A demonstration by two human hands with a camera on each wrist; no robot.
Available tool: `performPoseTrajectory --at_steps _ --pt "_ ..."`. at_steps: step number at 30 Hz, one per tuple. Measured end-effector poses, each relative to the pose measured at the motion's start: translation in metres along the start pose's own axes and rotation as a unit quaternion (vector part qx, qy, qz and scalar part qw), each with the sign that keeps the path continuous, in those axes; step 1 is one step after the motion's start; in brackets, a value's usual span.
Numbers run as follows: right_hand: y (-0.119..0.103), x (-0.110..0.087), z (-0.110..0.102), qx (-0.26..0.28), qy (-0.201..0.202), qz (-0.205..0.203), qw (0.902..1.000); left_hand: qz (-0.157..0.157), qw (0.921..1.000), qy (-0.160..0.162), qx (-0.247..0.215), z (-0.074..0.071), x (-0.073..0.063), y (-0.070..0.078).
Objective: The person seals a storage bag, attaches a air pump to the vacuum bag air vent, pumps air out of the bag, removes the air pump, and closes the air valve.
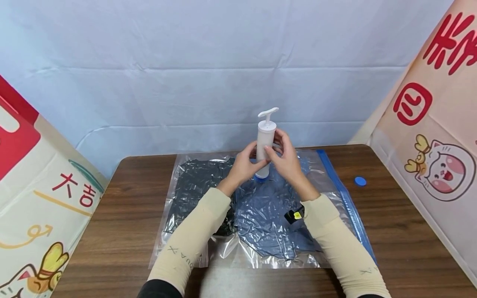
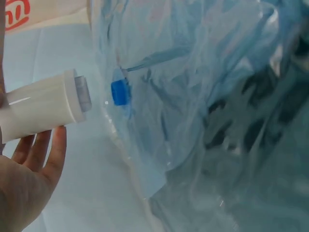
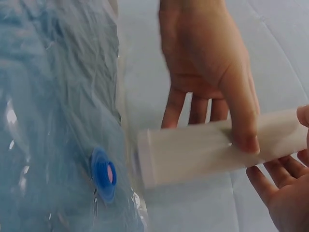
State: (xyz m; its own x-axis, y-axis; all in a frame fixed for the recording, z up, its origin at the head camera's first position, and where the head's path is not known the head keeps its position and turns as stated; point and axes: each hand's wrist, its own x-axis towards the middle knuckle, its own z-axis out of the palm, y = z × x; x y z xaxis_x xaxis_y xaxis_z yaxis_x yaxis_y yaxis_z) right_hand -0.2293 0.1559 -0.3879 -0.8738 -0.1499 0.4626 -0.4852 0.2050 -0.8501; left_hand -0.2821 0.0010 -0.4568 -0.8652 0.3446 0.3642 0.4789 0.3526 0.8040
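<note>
A white hand pump (image 1: 263, 145) stands nearly upright between both hands, its T-shaped handle on top. My left hand (image 1: 244, 166) grips the lower barrel, thumb on one side and fingers behind. My right hand (image 1: 288, 160) holds the barrel higher up from the other side. Below the pump lies a clear vacuum storage bag (image 1: 223, 248) with dark and blue folded cloth inside. In the right wrist view the bag's round blue valve (image 3: 103, 174) is uncovered, with a gap between it and the pump's end. The left wrist view shows the pump's narrow nozzle (image 2: 83, 93) facing the valve.
A small blue cap (image 1: 360, 181) lies on the wooden table (image 1: 395, 231) right of the bag. A blue zip strip (image 1: 346, 198) runs along the bag's right edge. White cloth hangs behind the table, and printed banners flank it.
</note>
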Motion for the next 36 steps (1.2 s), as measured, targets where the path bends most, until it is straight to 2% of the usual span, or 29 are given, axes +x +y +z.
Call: performPoseTrajectory --at_steps 2,5,8,10,13,16,21,28,32,36 --pt "0.007 -0.005 -0.004 -0.023 -0.009 -0.005 0.9997 -0.002 1.0000 -0.004 0.005 -0.005 -0.001 0.003" --pt "0.024 -0.015 -0.013 -0.074 -0.030 0.001 0.9968 -0.025 0.9996 -0.008 0.004 -0.015 -0.003 0.010" --pt "0.045 -0.030 -0.024 -0.144 -0.067 0.006 0.9873 -0.053 0.9984 -0.018 -0.002 -0.027 -0.005 0.014" --pt "0.051 -0.043 -0.030 -0.194 -0.106 0.012 0.9753 -0.071 0.9971 -0.027 -0.001 -0.035 -0.007 0.016" --pt "0.055 -0.062 -0.039 -0.267 -0.158 0.023 0.9505 -0.091 0.9948 -0.047 -0.004 -0.049 -0.012 0.018" --pt "0.056 -0.078 -0.048 -0.314 -0.197 0.035 0.9280 -0.109 0.9919 -0.063 -0.014 -0.064 -0.019 0.021" --pt "0.053 -0.097 -0.063 -0.358 -0.236 0.053 0.9017 -0.131 0.9882 -0.078 -0.018 -0.092 -0.031 0.022" --pt "0.046 -0.108 -0.076 -0.392 -0.279 0.064 0.8742 -0.146 0.9853 -0.083 0.032 -0.131 -0.051 0.020" --pt "0.046 -0.114 -0.078 -0.401 -0.316 0.076 0.8561 -0.170 0.9789 -0.103 0.047 -0.151 -0.066 0.016" --pt "0.049 -0.119 -0.079 -0.400 -0.332 0.080 0.8505 -0.200 0.9722 -0.113 0.044 -0.171 -0.081 0.009"
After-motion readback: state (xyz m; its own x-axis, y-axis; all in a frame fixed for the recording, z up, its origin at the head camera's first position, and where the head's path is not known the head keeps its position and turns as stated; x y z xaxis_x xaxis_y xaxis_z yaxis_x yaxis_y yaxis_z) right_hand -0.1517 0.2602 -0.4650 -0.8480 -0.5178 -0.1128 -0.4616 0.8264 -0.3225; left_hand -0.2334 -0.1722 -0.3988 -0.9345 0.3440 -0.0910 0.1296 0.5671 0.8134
